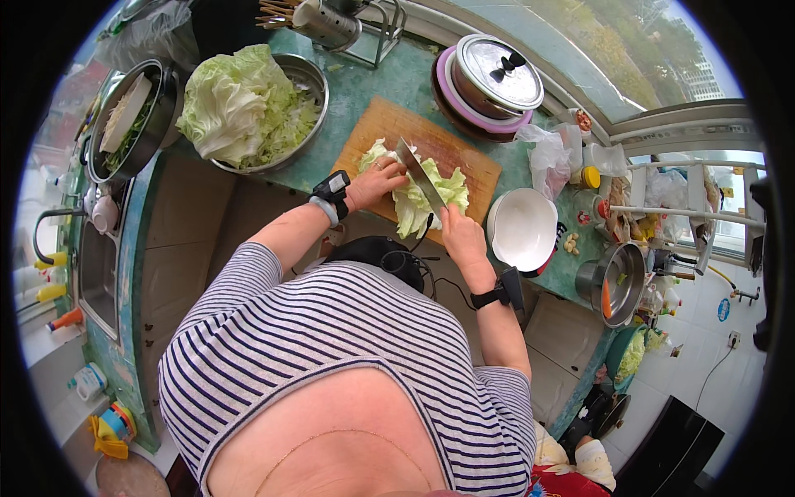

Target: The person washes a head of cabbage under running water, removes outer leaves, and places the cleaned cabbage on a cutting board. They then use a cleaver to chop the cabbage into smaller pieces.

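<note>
A wooden cutting board (475, 164) lies on the green counter in front of me. On it spreads a pile of pale green cabbage leaves (447, 183), partly under the blade. My right hand (463, 236) grips a kitchen knife (422, 176) with a broad blade that crosses the leaves, its tip pointing away and to the left. The knife's handle is hidden in my fist. My left hand (376, 184) presses the leaves from the left, its curled fingertips close to the blade. Left of the board, a large cabbage (227, 102) rests in a metal basin (320, 81) among loose leaf pieces.
Right of the board stands a white bowl (525, 230). Behind it are a lidded pot (497, 74) on stacked basins and crumpled plastic bags (549, 158). Garlic cloves (571, 244) and a metal pot (627, 267) holding a carrot (606, 298) are farther right. A sink (99, 279) is at left.
</note>
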### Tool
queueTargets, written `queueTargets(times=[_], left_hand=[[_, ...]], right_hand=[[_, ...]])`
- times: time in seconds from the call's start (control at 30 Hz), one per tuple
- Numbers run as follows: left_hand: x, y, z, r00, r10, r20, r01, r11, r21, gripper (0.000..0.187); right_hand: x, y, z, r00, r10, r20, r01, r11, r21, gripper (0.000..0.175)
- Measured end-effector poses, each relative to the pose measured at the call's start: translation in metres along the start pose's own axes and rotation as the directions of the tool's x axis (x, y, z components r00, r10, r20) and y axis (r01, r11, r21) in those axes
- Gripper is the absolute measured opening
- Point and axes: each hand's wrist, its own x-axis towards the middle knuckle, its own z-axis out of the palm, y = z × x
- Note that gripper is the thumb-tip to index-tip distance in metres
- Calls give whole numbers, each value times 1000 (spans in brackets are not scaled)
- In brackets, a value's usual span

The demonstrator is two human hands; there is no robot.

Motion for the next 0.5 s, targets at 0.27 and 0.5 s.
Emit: queueTargets(times=[0.27, 0.5], left_hand=[[16, -10, 7, 998, 51, -32, -47, 991, 124, 23], [13, -7, 9, 1000, 3, -31, 1, 995, 102, 26]], right_hand=[[9, -11, -36, 996, 14, -83, -19, 998, -56, 23], [-5, 9, -40, 997, 48, 64, -43, 996, -84, 22]])
